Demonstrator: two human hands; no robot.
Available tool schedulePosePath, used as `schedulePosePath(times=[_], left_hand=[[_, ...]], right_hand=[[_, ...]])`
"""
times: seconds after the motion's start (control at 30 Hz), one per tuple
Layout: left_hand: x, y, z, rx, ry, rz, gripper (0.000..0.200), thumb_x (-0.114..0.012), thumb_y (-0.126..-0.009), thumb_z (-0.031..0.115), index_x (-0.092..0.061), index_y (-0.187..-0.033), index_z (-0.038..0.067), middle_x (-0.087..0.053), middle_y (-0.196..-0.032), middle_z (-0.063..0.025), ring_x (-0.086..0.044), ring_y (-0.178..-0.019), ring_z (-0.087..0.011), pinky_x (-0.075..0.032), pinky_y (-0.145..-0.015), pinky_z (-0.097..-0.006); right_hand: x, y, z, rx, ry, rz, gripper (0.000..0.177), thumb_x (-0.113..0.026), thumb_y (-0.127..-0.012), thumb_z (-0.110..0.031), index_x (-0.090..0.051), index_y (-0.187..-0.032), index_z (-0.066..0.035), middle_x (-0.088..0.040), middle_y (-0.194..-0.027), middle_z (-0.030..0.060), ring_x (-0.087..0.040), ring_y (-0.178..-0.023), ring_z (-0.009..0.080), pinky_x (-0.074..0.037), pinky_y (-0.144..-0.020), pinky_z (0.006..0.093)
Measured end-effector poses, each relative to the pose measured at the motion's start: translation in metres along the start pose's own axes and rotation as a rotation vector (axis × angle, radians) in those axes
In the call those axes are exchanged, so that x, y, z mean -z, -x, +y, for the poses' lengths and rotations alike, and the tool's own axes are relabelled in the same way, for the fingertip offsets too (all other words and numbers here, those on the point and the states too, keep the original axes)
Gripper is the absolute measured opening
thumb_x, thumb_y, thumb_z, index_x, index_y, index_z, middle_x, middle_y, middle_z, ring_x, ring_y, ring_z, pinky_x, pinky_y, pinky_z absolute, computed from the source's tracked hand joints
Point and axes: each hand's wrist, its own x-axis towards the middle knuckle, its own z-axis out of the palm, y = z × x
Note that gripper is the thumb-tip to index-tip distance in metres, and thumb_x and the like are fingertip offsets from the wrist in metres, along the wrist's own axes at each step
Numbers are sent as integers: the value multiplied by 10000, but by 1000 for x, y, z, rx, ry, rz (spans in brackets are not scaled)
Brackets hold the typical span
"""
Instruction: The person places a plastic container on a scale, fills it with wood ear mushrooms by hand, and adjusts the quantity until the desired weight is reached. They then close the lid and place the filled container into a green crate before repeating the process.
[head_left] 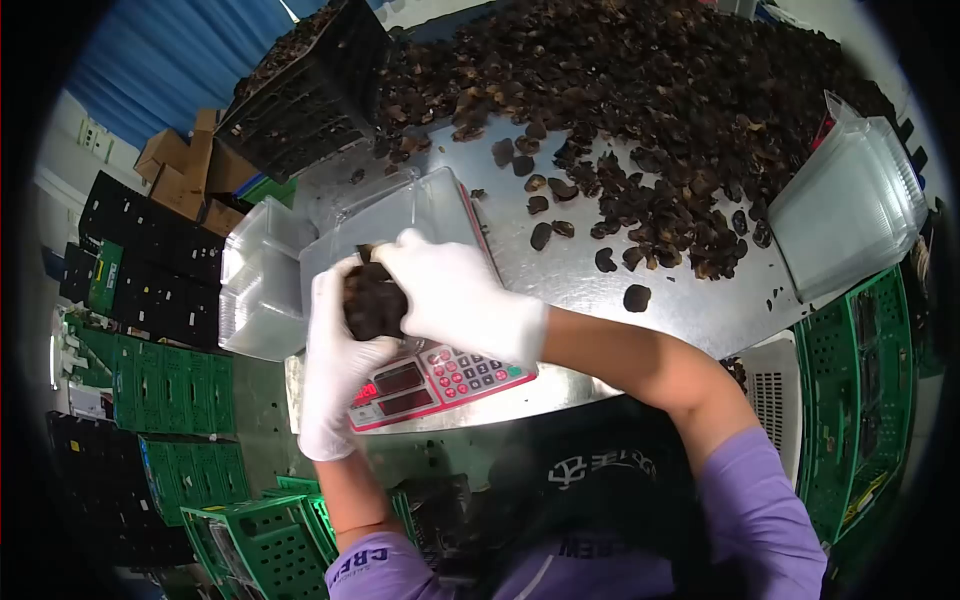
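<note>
White gloves closed on a dark clump above the scale

At the far left, black crates (130, 265) and green crates (175, 385) are stacked, with cardboard boxes (185, 178) piled beside a blue curtain (180, 60). Next, clear plastic containers (262, 285) are grouped just beside the scale, and farther back a black slatted crate (300, 95) is filled with dark pieces.

The dark clump (375, 300) is held up over the front part of the scale (430, 402), gripped from both sides. By the left hand (335, 345), its left side is cupped, the fingers bent round it and the thumb laid along its lower edge. By the right hand (445, 295), its right side and top are covered, the fingers curled in; the exact spread of the fingertips is partly hidden. Red digits are lit on the scale's display, but they cannot be read surely.

Across the metal table (555, 295), loose brown-black pieces (640, 90) are heaped at the back and scattered forward. At the right, a white slotted basket (770, 400) is seen below the table edge, near nested clear tubs (850, 210) and a green crate (865, 400).
</note>
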Motion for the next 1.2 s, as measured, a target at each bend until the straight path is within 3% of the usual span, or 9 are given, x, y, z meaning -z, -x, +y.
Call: schedulePosePath(times=[0.2, 0.3, 0.37, 0.5, 0.63, 0.8, 0.9, 1.03, 1.2], left_hand=[[46, 0, -59, 112, -154, -67, 1127, -878, -594, 92, -253, -1531, 48, -451, -1346, -167, -479, -1245, -310, -383, -1082, -346], [50, 12, -57, 145, -189, 9, 1066, -846, -650, 70, -252, -1534, 46, -449, -1402, -184, -502, -1232, -289, -396, -1074, -348], [50, 17, -51, 218, 54, 131, 780, -755, -791, 43, -394, -1483, 53, -482, -1425, -132, -567, -1148, -215, -503, -916, -333], [50, 19, -92, 104, -259, 383, 498, -612, -911, 27, -490, -1393, 7, -594, -1241, -158, -596, -1083, -208, -511, -883, -328], [35, 28, -106, 249, -101, 321, 352, -575, -936, 34, -569, -1275, -59, -671, -1127, -187, -642, -1073, -249, -496, -930, -325], [48, -14, -85, 5, -622, 418, 323, -626, -854, 76, -651, -1172, 22, -648, -1088, -163, -625, -1017, -332, -496, -891, -389], [51, -77, -83, -185, -672, 271, 297, -650, -829, 81, -671, -1124, 58, -641, -1018, -139, -620, -989, -324, -493, -881, -394], [47, -149, -112, -82, -1085, -13, 229, -651, -781, 58, -711, -1001, 83, -662, -1017, -139, -644, -968, -319, -533, -827, -419], [40, -171, -127, -36, -1263, -77, 142, -631, -776, 76, -707, -897, 76, -688, -904, -148, -678, -891, -339, -554, -771, -437]], right_hand=[[-18, -27, -1, 0, 9, -109, 864, -797, -668, -249, -417, -1414, -39, -553, -1265, 214, -668, -977, 356, -547, -855, 411], [17, 16, 20, -29, -228, 161, 668, -720, -779, -224, -479, -1389, -102, -553, -1297, 157, -670, -879, 284, -531, -812, 364], [32, 38, 59, -96, -34, 256, 544, -679, -816, -200, -537, -1332, -106, -578, -1266, 108, -664, -854, 263, -532, -781, 346], [31, 89, 142, -250, 605, 295, 692, -752, -766, -313, -481, -1351, -63, -496, -1351, 180, -417, -1319, 334, -339, -1065, 480], [11, 146, 174, -320, 667, 107, 679, -742, -782, -347, -482, -1343, -66, -463, -1399, 192, -349, -1384, 352, -224, -1137, 551], [4, 186, 152, -241, 593, 150, 571, -684, -809, -289, -525, -1317, -83, -494, -1364, 155, -376, -1361, 330, -217, -1130, 536], [9, 195, 145, -259, 536, 260, 547, -682, -794, -261, -545, -1295, -87, -505, -1339, 151, -390, -1344, 328, -236, -1116, 523], [16, 209, 143, -262, 497, 459, 434, -693, -758, -167, -620, -1178, -89, -552, -1277, 117, -461, -1274, 328, -309, -1083, 480], [19, 251, 158, -310, 499, 574, 290, -670, -751, -60, -664, -1040, -73, -599, -1190, 104, -523, -1205, 330, -368, -1034, 455]])
